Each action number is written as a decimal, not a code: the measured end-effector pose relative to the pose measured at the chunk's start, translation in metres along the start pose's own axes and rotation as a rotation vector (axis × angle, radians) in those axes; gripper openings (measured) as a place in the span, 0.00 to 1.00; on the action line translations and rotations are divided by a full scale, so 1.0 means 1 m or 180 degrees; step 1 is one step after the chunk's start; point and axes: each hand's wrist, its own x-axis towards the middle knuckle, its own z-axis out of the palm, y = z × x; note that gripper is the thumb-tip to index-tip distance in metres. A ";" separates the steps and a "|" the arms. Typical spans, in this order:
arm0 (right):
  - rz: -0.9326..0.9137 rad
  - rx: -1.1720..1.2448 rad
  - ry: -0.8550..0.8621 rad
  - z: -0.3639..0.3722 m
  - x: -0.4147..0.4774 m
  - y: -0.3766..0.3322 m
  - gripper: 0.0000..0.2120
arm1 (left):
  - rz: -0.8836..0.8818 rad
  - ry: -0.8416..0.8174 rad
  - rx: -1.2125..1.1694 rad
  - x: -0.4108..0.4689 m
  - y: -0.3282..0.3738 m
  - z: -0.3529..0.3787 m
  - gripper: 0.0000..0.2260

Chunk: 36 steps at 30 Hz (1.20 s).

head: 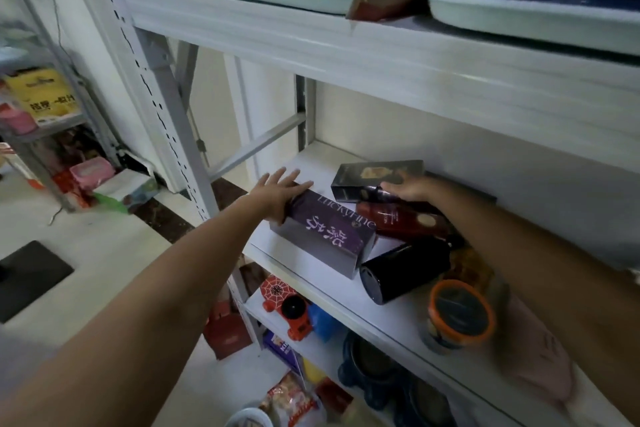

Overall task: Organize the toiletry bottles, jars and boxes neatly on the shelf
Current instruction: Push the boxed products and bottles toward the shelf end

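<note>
The purple box lies flat and askew near the left end of the shelf, one end close to the front edge. The left hand rests on the box's far end. Its fingers are straight and spread, reaching past the box over bare shelf, and the thumb hangs down the box's left side.

Just right of the box a dark red bottle lies on its side, its dark cap pointing toward a black box that lies further back. The right hand sits over that cap end, its fingers on the cap (whether they grip it or only touch it I cannot tell).

A black bottle lies on its side in front of the red one, touching the purple box's near end. An orange-rimmed jar stands at the front edge.
</note>
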 end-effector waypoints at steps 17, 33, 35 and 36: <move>0.0727 0.1331 0.0438 0.012 0.035 0.004 0.47 | -0.0092 0.0044 0.0116 -0.006 -0.032 0.000 0.46; 0.1174 0.3206 0.0100 0.013 0.031 0.023 0.11 | -0.1833 0.0134 -0.0599 -0.052 -0.018 0.018 0.41; 0.1144 0.3269 0.0013 0.008 0.028 0.023 0.13 | -0.1809 0.0088 -0.0582 -0.050 -0.018 0.017 0.41; 0.1088 0.3258 -0.0050 0.005 0.025 0.021 0.13 | -0.1797 0.0070 -0.0571 -0.049 -0.018 0.016 0.41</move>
